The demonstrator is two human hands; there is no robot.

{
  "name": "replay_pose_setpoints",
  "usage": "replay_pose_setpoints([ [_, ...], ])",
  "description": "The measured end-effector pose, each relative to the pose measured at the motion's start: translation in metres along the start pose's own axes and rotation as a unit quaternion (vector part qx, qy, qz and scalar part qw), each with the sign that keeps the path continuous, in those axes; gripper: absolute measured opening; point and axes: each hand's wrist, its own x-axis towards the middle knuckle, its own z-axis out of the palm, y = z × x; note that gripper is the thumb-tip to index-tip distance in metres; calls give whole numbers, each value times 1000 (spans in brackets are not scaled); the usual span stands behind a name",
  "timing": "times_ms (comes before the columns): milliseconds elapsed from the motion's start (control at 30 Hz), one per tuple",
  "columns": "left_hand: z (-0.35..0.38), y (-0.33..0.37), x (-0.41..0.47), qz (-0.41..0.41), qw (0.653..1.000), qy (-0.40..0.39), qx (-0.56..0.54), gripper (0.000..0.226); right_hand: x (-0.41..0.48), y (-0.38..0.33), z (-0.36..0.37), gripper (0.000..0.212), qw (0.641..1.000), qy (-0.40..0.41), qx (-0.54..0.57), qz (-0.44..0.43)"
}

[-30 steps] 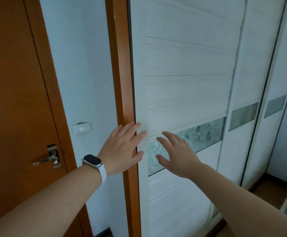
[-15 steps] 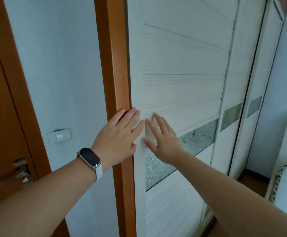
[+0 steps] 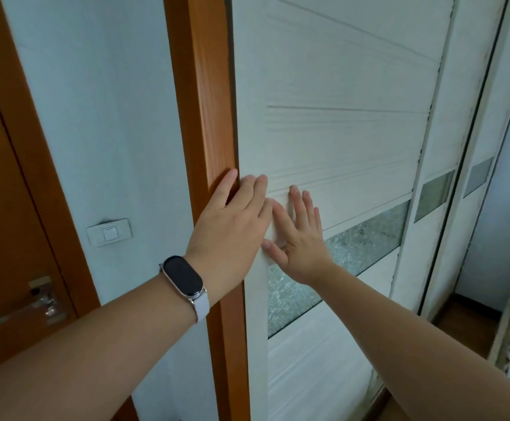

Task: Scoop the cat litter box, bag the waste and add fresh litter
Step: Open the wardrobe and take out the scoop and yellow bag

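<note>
A white sliding wardrobe door (image 3: 338, 141) with a frosted glass strip fills the middle of the view. My left hand (image 3: 232, 232), with a dark band on the wrist, lies flat with straight fingers across the door's left edge and the brown wooden frame post (image 3: 205, 101). My right hand (image 3: 300, 235) presses flat on the door panel just beside it, fingers spread and straight. No litter box, scoop, bag or litter shows in this view.
A brown room door (image 3: 4, 238) with a metal lever handle (image 3: 34, 302) stands at the left. A white wall switch (image 3: 109, 232) sits on the pale wall between. More sliding panels (image 3: 436, 192) run to the right, with a white edge at the far right.
Both hands moved forward and up onto the sliding door, closing together at its left edge. The view shifted closer and to the right.
</note>
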Motion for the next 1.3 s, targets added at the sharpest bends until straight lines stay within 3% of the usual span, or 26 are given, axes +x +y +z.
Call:
replay_pose_setpoints([
  [333, -8, -5, 6, 31, 999, -4, -18, 71, -3, -1, -19, 85, 998, -34, 39, 39],
  [433, -5, -15, 3, 19, 998, 12, -54, 74, -9, -22, -11, 98, 998, -19, 53, 1],
  [567, 0, -24, -5, -26, 997, 57, -49, 73, -12, -46, 6, 112, 998, 31, 55, 21],
  [833, 1, -20, -3, -28, 999, 10, 27, 86, -9, -46, 19, 104, 993, 91, 68, 22],
  [1067, -1, -7, 8, -22, 998, -29, 44, 104, -8, -27, 15, 107, 995, 74, 57, 31],
  [1300, 6, 11, 41, 14, 999, -9, 33, 101, -9, 1, -1, 112, 997, 18, 51, 47],
])
